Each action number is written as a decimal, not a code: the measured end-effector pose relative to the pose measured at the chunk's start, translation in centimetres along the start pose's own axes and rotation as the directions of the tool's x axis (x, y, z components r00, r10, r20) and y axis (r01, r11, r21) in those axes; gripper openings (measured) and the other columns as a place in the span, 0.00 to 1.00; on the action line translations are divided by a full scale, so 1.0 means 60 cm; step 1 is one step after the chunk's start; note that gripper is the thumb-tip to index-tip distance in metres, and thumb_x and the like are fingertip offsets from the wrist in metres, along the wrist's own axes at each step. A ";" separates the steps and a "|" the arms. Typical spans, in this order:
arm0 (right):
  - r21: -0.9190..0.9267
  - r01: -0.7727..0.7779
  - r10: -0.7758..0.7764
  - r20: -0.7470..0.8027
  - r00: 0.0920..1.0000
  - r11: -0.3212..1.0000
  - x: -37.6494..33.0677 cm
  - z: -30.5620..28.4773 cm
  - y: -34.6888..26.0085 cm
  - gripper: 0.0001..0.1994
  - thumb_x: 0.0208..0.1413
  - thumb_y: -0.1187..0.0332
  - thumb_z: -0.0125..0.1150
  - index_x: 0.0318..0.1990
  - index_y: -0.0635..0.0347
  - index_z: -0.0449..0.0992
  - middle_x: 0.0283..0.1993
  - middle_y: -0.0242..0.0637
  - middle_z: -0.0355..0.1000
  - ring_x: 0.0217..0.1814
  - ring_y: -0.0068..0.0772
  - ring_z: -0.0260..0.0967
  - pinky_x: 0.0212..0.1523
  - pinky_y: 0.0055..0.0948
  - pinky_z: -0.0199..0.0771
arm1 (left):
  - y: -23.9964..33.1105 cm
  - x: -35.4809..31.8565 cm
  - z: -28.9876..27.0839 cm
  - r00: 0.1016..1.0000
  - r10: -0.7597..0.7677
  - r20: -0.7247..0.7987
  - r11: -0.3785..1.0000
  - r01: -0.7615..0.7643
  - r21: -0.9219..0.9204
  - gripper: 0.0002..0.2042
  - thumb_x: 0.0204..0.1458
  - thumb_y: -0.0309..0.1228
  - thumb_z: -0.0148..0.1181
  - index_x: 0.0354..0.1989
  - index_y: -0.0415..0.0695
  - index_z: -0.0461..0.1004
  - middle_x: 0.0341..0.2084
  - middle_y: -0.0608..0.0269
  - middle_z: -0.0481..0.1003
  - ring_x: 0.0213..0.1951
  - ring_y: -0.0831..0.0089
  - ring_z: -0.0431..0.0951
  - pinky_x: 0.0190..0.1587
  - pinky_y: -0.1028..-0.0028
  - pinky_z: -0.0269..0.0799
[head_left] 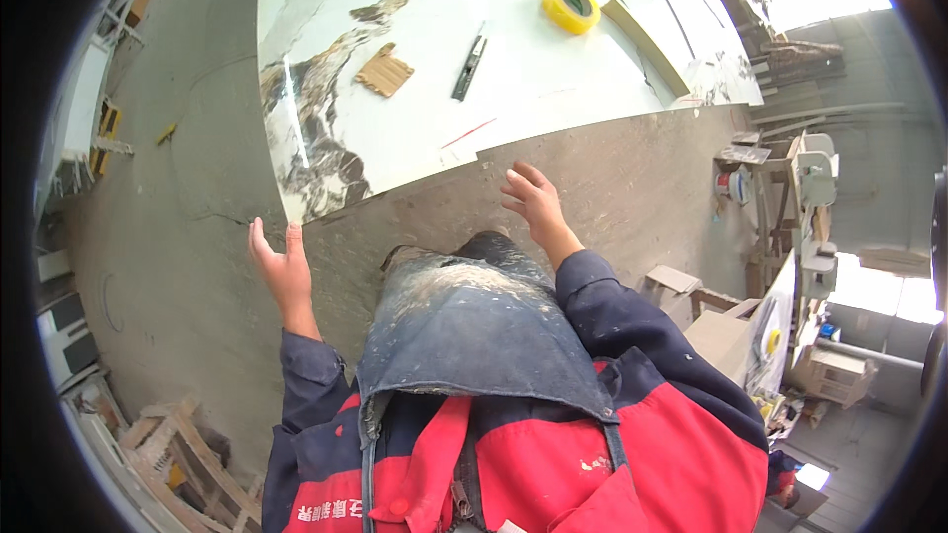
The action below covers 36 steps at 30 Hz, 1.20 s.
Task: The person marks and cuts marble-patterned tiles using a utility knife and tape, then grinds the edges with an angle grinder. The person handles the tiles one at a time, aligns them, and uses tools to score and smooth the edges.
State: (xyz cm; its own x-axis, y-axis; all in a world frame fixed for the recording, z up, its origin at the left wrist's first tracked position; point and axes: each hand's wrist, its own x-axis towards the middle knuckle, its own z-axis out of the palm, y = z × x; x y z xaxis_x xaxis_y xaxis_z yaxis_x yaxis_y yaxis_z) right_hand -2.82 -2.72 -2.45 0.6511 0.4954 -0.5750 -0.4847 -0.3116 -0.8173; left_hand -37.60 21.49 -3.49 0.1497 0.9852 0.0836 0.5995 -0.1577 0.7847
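A white stone-look slab (415, 138) with brown and grey veins lies in front of me. My left hand (284, 268) is open at its near left corner, the thumb right by the edge; whether it touches, I cannot tell. My right hand (535, 203) is held open just off the near edge, beside a step in the outline, with nothing in its fingers. On the slab are a torn piece of cardboard (385, 72), a utility knife (469, 67) and a roll of yellow tape (571, 8). A short red line (468, 133) marks the surface near the edge.
A long narrow strip (644, 47) lies on the slab's right part. Wooden frames (183, 459) stand at the lower left. Cardboard boxes (719, 343) and a bucket (733, 188) are on the right. A small yellow tool (167, 134) lies on the floor at left.
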 end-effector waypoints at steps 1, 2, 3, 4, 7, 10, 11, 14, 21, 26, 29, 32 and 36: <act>0.037 -0.036 0.036 0.000 0.999 0.999 0.002 -0.021 0.000 0.35 0.66 0.60 0.65 0.75 0.66 0.59 0.74 0.50 0.63 0.68 0.47 0.70 0.63 0.43 0.77 | 0.017 0.004 0.003 0.990 0.128 -0.051 0.986 -0.121 0.113 0.36 0.63 0.45 0.66 0.71 0.35 0.62 0.71 0.40 0.61 0.72 0.48 0.61 0.73 0.54 0.57; 0.087 -0.046 0.047 -0.015 0.999 0.995 0.011 -0.047 0.013 0.37 0.64 0.60 0.68 0.74 0.67 0.60 0.74 0.51 0.64 0.70 0.49 0.69 0.62 0.46 0.77 | 0.053 0.004 0.007 0.976 0.213 -0.039 0.969 -0.206 0.136 0.33 0.63 0.41 0.66 0.71 0.35 0.62 0.71 0.40 0.61 0.72 0.46 0.60 0.73 0.52 0.57; 0.047 -0.049 0.049 -0.006 0.999 0.998 0.017 -0.068 0.018 0.37 0.63 0.60 0.68 0.74 0.67 0.60 0.74 0.51 0.63 0.70 0.49 0.69 0.63 0.47 0.76 | 0.072 -0.002 0.020 0.970 0.243 -0.030 0.963 -0.237 0.128 0.33 0.63 0.41 0.66 0.71 0.35 0.62 0.71 0.40 0.61 0.72 0.45 0.60 0.73 0.52 0.57; 0.004 -0.051 0.051 0.004 0.999 0.999 0.022 -0.089 0.021 0.37 0.63 0.60 0.68 0.74 0.67 0.60 0.75 0.51 0.63 0.70 0.50 0.68 0.64 0.48 0.75 | 0.091 -0.006 0.034 0.963 0.270 -0.022 0.957 -0.265 0.119 0.33 0.63 0.41 0.66 0.71 0.35 0.62 0.71 0.40 0.61 0.72 0.45 0.60 0.73 0.52 0.57; -0.172 -0.031 0.053 0.126 0.991 0.985 0.059 -0.119 0.029 0.36 0.60 0.62 0.70 0.73 0.65 0.63 0.75 0.50 0.63 0.72 0.48 0.67 0.67 0.45 0.72 | 0.122 -0.030 0.073 0.967 0.253 -0.031 0.958 -0.245 0.151 0.34 0.62 0.39 0.66 0.71 0.35 0.61 0.71 0.39 0.61 0.73 0.44 0.59 0.74 0.52 0.55; -0.331 0.081 0.030 0.316 0.948 0.940 0.081 -0.090 0.011 0.38 0.56 0.61 0.72 0.72 0.65 0.66 0.74 0.49 0.66 0.73 0.46 0.66 0.67 0.40 0.70 | 0.129 -0.070 0.080 0.984 0.177 0.014 0.951 -0.175 0.256 0.35 0.59 0.38 0.68 0.71 0.35 0.61 0.71 0.38 0.60 0.73 0.44 0.59 0.74 0.52 0.54; -0.368 0.131 0.020 0.380 0.925 0.920 0.084 -0.071 0.007 0.38 0.55 0.61 0.73 0.72 0.65 0.66 0.74 0.49 0.66 0.73 0.46 0.65 0.68 0.40 0.69 | 0.138 -0.088 0.079 0.986 0.162 0.037 0.939 -0.165 0.303 0.36 0.58 0.37 0.68 0.71 0.35 0.61 0.71 0.38 0.60 0.73 0.44 0.59 0.74 0.52 0.54; -0.415 0.306 -0.029 0.554 0.832 0.857 0.104 -0.007 -0.004 0.40 0.53 0.60 0.75 0.72 0.66 0.66 0.74 0.51 0.65 0.74 0.49 0.64 0.70 0.40 0.66 | 0.156 -0.122 0.068 0.992 0.094 0.083 0.923 -0.118 0.366 0.36 0.56 0.36 0.68 0.71 0.35 0.61 0.72 0.38 0.60 0.73 0.44 0.59 0.75 0.52 0.54; -0.379 0.210 0.016 0.513 0.858 0.901 0.131 0.056 0.023 0.37 0.54 0.61 0.75 0.67 0.75 0.69 0.67 0.54 0.71 0.69 0.47 0.69 0.70 0.37 0.66 | 0.200 -0.168 0.067 0.966 0.084 0.244 0.919 -0.170 0.356 0.40 0.53 0.35 0.71 0.72 0.36 0.59 0.73 0.39 0.59 0.74 0.42 0.56 0.75 0.52 0.53; -0.342 0.147 0.120 0.649 0.752 0.928 0.123 0.040 0.020 0.21 0.66 0.63 0.66 0.60 0.68 0.77 0.55 0.40 0.80 0.56 0.30 0.73 0.59 0.32 0.72 | 0.232 -0.184 0.076 0.846 0.112 0.522 0.822 -0.374 0.430 0.49 0.47 0.39 0.77 0.76 0.40 0.55 0.77 0.44 0.51 0.77 0.43 0.48 0.76 0.45 0.46; -0.374 0.015 0.264 0.682 0.682 0.927 0.106 0.020 0.021 0.19 0.68 0.65 0.63 0.62 0.66 0.76 0.54 0.37 0.79 0.55 0.29 0.74 0.57 0.32 0.75 | 0.238 -0.211 0.073 0.727 0.117 0.677 0.751 -0.511 0.419 0.53 0.43 0.42 0.80 0.77 0.43 0.53 0.78 0.46 0.47 0.79 0.43 0.44 0.76 0.38 0.41; -0.232 -0.183 0.296 0.740 0.604 0.955 0.055 0.015 -0.008 0.21 0.70 0.67 0.60 0.66 0.64 0.72 0.58 0.38 0.77 0.56 0.28 0.75 0.58 0.33 0.76 | 0.231 -0.247 0.064 0.683 0.124 0.720 0.708 -0.569 0.418 0.52 0.43 0.40 0.79 0.77 0.45 0.55 0.78 0.48 0.48 0.79 0.44 0.44 0.76 0.38 0.40; -0.055 -0.457 0.330 0.767 0.550 0.888 0.025 0.026 -0.030 0.21 0.67 0.73 0.57 0.66 0.66 0.70 0.59 0.43 0.77 0.55 0.35 0.79 0.56 0.38 0.82 | 0.231 -0.252 0.044 0.781 0.219 0.584 0.628 -0.571 0.528 0.34 0.51 0.29 0.67 0.71 0.47 0.66 0.75 0.54 0.59 0.76 0.46 0.54 0.75 0.40 0.47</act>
State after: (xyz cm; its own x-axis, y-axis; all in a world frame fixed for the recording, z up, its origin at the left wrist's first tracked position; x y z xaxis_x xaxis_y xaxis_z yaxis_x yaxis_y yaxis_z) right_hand -1.91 -0.13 -1.76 -0.2499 0.7914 -0.5579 -0.6958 -0.5475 -0.4650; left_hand -29.49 4.21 4.50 0.7079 0.6959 -0.1212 0.7063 -0.6976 0.1204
